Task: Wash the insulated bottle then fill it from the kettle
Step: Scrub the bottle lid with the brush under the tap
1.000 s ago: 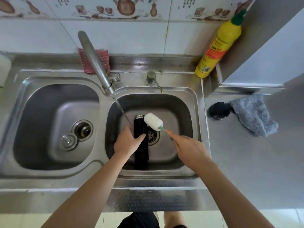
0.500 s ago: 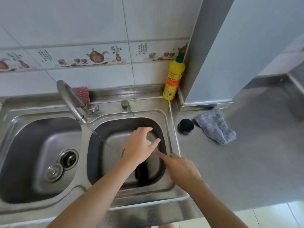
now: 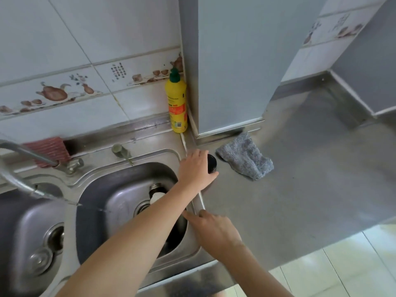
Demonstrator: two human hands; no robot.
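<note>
The black insulated bottle stands in the right sink basin, mostly behind my left forearm. Its metal mouth shows, with the white sponge head of a bottle brush right at it. My right hand hovers over the basin's right rim, fingers pinched toward the brush; the handle is hidden by my arm. My left hand reaches across onto the counter and wraps around the bottle's black lid, which rests there. No kettle is in view.
The faucet runs a thin stream into the right basin. A yellow detergent bottle stands in the back corner against a pillar. A grey cloth lies right of the lid. A red scrubber leans behind the faucet.
My left hand let go of the bottle and moved right, out of the basin, onto the lid. The view swung right and up. My right hand stayed by the basin's rim.
</note>
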